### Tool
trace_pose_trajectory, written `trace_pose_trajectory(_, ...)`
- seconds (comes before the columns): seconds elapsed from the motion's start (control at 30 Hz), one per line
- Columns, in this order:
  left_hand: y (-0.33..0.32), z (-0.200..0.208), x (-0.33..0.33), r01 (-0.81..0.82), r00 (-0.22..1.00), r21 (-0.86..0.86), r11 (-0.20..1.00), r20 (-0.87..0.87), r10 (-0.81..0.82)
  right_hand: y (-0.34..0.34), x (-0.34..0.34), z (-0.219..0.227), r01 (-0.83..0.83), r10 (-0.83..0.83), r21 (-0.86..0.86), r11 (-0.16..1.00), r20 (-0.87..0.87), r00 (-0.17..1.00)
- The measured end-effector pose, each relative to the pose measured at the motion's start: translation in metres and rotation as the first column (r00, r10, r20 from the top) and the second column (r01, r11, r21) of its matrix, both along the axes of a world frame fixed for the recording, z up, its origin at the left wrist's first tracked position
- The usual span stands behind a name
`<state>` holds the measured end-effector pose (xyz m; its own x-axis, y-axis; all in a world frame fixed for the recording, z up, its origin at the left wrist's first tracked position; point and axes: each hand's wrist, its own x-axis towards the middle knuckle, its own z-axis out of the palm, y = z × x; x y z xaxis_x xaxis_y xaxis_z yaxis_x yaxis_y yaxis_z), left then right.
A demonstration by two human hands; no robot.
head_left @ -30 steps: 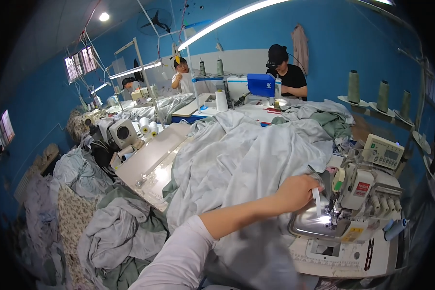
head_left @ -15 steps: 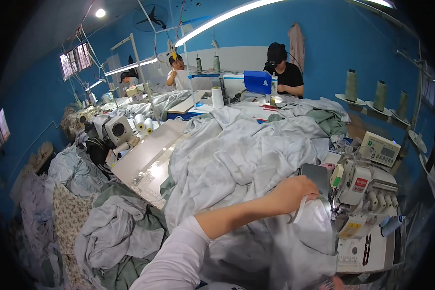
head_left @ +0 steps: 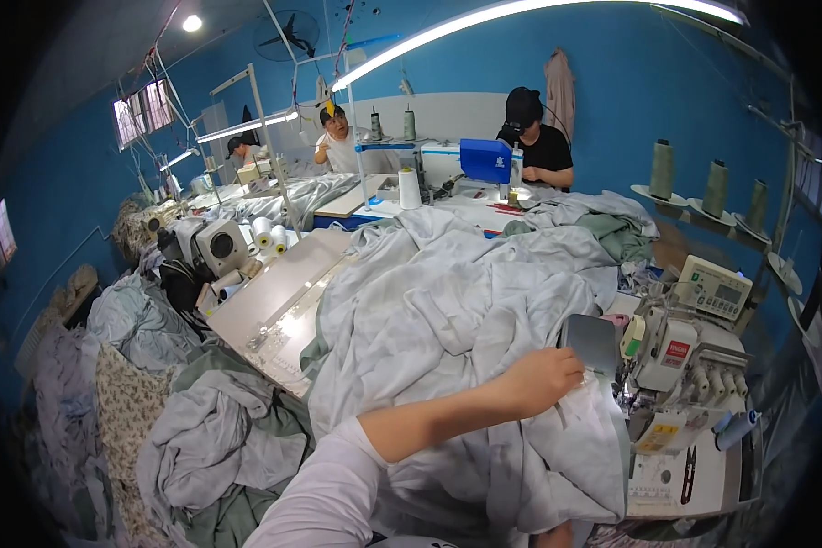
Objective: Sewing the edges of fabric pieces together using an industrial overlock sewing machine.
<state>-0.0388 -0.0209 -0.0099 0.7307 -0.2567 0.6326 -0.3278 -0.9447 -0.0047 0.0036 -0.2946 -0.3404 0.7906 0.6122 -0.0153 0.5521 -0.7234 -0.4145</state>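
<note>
My left hand (head_left: 541, 380), in a white sleeve, is closed on the edge of a pale grey-white fabric (head_left: 447, 301) close to the overlock sewing machine (head_left: 665, 361). The cloth spreads in loose folds over the table and hangs down toward me, with a green-grey side showing in places. Only a small part of my right hand (head_left: 553, 535) appears at the lower edge, under the hanging cloth; its fingers are hidden. Just beyond my left hand lies the machine's dark grey flat plate (head_left: 591, 342).
Small dark scissors (head_left: 689, 475) rest on the machine's bed at right. Thread cones (head_left: 662, 170) stand on a rack behind it. Heaped fabric (head_left: 224, 438) lies at left beside a bare pale board (head_left: 279, 283). Other people (head_left: 537, 137) sit at machines across the table.
My left hand has shifted slightly, still gripping the cloth. My right hand has moved left along the lower edge, and the fabric's near right part has swung left with it.
</note>
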Motion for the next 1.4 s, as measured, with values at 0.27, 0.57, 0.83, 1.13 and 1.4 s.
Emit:
trace_pose_trajectory(0.27,-0.030,0.009,-0.011,-0.076,0.986,-0.134,0.988,-0.160,0.054,0.085,-0.054,0.127,-0.311,0.225,0.228,0.923,0.335,0.915)
trace_pose_trajectory(0.57,-0.028,0.025,-0.027,-0.057,0.990,-0.235,0.970,-0.140,0.024,0.002,-0.061,0.223,-0.123,0.152,0.679,0.723,0.016,0.988)
trace_pose_trajectory(0.83,-0.027,0.012,-0.026,-0.047,0.982,-0.358,0.933,-0.189,-0.023,0.026,-0.016,0.271,0.369,0.267,0.593,0.716,-0.720,0.640)
trace_pose_trajectory(1.13,-0.055,0.025,-0.048,0.083,0.951,-0.129,0.988,-0.287,-0.117,-0.005,-0.048,0.266,0.081,0.304,0.400,0.913,-0.800,0.518)
trace_pose_trajectory(1.4,-0.063,0.015,-0.014,0.192,0.960,-0.055,0.980,-0.196,-0.199,0.031,0.009,0.305,-0.238,0.049,0.675,0.698,0.287,0.957)
